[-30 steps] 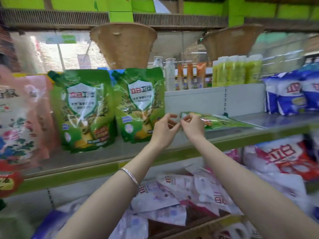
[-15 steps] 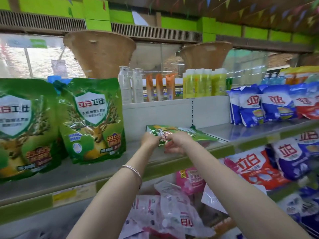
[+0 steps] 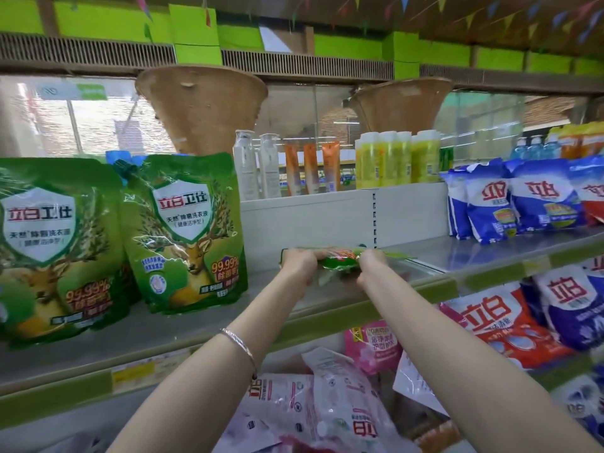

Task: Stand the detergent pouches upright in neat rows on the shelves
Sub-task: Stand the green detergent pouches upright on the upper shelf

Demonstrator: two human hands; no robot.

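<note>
Pouch [image 3: 340,257], glossy crinkled green, flat on shelf [image 3: 474,253]; left hand [image 3: 299,264] and right hand [image 3: 371,265] tight around it

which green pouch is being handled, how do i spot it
On the upper shelf, two green deer-print pouches stand at the left. Just right of them is the flat green pouch gripped by the left hand and right hand; it alone isn't upright.

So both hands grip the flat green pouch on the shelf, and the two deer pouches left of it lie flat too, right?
No. Head view: left hand and right hand grip the flat green pouch on the shelf, but the two deer pouches left of it stand upright.
</note>
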